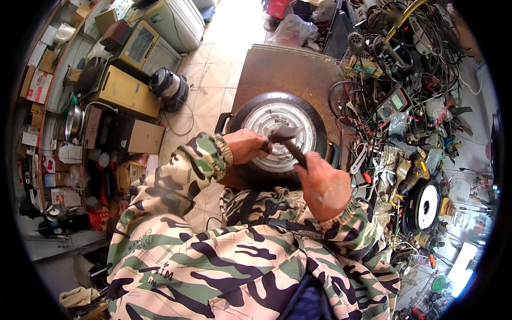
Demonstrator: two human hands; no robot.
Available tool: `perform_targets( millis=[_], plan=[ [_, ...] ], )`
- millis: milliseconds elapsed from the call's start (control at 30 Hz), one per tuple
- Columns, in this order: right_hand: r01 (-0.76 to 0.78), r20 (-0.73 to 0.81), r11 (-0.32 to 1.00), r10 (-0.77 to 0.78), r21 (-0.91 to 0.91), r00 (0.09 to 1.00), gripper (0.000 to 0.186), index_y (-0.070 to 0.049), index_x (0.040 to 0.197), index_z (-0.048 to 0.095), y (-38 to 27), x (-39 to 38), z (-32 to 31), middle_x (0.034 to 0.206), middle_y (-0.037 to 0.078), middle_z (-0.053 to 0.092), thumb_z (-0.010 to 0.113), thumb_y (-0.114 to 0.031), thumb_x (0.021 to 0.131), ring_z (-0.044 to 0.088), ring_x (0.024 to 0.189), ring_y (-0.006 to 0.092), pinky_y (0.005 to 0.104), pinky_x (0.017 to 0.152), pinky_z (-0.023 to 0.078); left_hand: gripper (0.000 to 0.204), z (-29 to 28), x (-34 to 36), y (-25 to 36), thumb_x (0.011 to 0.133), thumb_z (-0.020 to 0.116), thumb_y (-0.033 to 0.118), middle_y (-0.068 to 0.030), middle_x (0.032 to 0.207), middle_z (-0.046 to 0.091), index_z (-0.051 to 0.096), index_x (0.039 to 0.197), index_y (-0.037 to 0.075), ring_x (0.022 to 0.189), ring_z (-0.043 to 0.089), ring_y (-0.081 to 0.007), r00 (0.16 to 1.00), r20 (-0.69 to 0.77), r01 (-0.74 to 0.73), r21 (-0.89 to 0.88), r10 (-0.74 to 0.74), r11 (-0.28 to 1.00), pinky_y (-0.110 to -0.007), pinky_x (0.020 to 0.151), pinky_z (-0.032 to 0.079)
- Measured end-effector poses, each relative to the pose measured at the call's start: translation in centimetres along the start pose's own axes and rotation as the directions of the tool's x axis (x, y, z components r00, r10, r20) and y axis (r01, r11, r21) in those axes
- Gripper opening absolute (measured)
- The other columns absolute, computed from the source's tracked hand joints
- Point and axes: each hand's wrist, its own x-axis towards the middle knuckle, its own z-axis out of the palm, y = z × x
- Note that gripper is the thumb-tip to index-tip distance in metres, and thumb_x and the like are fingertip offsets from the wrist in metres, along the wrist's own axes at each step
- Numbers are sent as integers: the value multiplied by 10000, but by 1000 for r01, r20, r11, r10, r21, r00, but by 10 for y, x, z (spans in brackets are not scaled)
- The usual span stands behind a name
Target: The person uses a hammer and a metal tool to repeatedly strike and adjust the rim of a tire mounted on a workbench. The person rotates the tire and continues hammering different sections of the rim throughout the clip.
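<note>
Nearest, a camouflage jacket (250,261) bears dark printed lettering. The right hand (325,184) grips a hammer (295,152); the left hand's (246,146) fingers close around a short dark tool (267,145), its kind unclear. Beneath them, by the bench's (288,69) near edge, lies a round, black-rimmed metal pan (261,118), probably stiff and fairly heavy, best held by its side handles (222,123); no label on it is readable.

Left hand (244,145) turned inward, back upward, fingers (260,142) curled; right hand (326,188) clenched, back upward
</note>
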Motion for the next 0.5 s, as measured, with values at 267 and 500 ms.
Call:
perform_targets(
  millis=[267, 500],
  plan=[
    [34, -202, 997, -19, 71, 979, 329, -31, 1237, 615, -15, -7, 2, 958, 189, 735, 762, -141, 963, 743, 810, 391, 442, 644, 577, 213, -9, 5, -2, 947, 711, 238, -221, 918, 727, 739, 1065, 63, 957, 700, -428, 997, 64, -52, 150, 43, 987, -502, 852, 544],
    [-32, -214, 992, 57, 118, 975, 344, -25, 1270, 629, -17, -12, 13, 970, 214, 745, 756, -121, 965, 744, 810, 414, 439, 673, 589, 179, -6, 3, 1, 957, 681, 226, -172, 956, 729, 734, 1069, 98, 972, 693, -400, 998, 63, -21, 248, 5, 969, -487, 872, 532]
  ],
)
